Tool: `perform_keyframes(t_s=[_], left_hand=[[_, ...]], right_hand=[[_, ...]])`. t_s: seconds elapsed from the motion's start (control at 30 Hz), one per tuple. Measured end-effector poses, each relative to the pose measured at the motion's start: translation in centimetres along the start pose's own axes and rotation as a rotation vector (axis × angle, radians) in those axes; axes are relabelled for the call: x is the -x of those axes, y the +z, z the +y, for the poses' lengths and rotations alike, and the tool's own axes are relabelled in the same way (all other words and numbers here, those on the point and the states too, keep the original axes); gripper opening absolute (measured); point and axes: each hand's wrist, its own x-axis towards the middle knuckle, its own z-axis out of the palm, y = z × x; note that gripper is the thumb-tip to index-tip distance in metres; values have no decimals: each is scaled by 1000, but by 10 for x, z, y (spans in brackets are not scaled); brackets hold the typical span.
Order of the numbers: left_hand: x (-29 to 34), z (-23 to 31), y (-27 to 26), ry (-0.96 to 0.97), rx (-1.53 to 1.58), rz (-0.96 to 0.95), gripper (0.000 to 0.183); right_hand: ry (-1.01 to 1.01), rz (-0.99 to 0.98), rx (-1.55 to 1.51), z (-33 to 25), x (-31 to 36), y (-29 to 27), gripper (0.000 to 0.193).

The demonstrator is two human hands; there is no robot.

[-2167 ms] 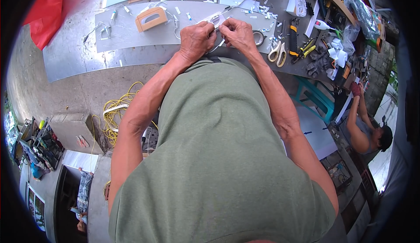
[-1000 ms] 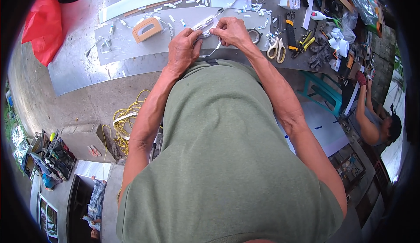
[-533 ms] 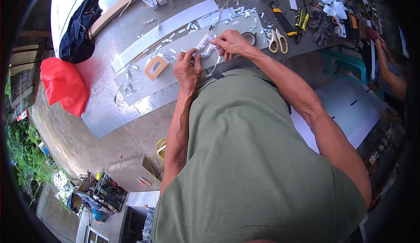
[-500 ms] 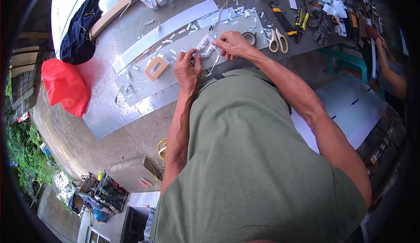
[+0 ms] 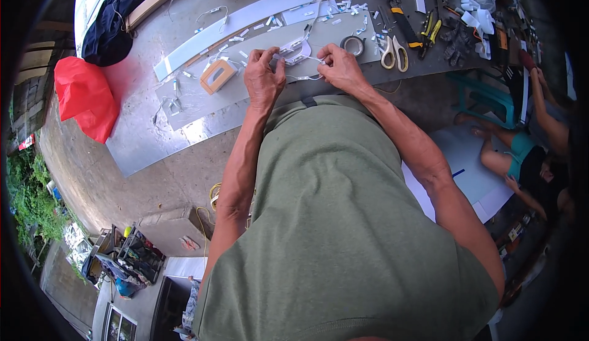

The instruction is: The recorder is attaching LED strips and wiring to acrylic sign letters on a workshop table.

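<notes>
A small white hollow letter (image 5: pixel 298 54) with light modules inside lies on the grey sheet at the table's near side. My left hand (image 5: pixel 264 78) is closed, thumb and fingertips at the letter's left edge. To the right of the letter, my right hand (image 5: pixel 343 70) pinches a thin white wire with small LED modules (image 5: pixel 300 78); its fingertips partly hide the held end. This wire loops between my hands, below the letter. Left of my left hand rests a letter-shaped piece (image 5: pixel 217 76) with tan sides. A roll of tape (image 5: pixel 353 45) lies just beyond my right hand.
Scissors (image 5: pixel 393 54), pliers (image 5: pixel 431 31), a cutter knife (image 5: pixel 405 27) and dark gloves (image 5: pixel 455 43) lie to the right. Loose LED modules dot the grey sheet (image 5: pixel 257 42). A red bag (image 5: pixel 86 99) hangs at the left corner. Another person (image 5: pixel 524 151) is at the right.
My right hand has drawn back from the letter toward the right and nearer to me, pinching the wire. My left hand stays by the letter. The other person's legs have come into view.
</notes>
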Motion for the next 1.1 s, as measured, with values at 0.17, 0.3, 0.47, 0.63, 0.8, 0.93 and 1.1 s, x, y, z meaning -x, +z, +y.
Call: perform_keyframes(t_s=[0.17, 0.3, 0.47, 0.63, 0.8, 0.93, 1.1], left_hand=[[-13, -4, 1, 72, 3, -26, 26], [-23, 3, -1, 191, -69, 69, 26], [-2, 30, -1, 132, 147, -14, 22], [-6, 29, 1, -105, 277, -347, 39], [-6, 32, 7, -162, 453, -420, 41], [-4, 20, 8, -214, 458, -374, 33], [-10, 19, -18, -392, 625, -400, 33]], right_hand=[[113, -78, -246, -16, 2, -14, 28], [-69, -77, -308, -14, -10, -19, 35], [-60, -126, -384, -21, -18, -21, 37], [-70, -60, -292, -31, -17, -17, 30], [-75, -56, -404, -22, -20, -1, 22], [-59, -118, -426, -30, -20, -6, 17], [-77, 275, 204, -16, -35, -67, 12]])
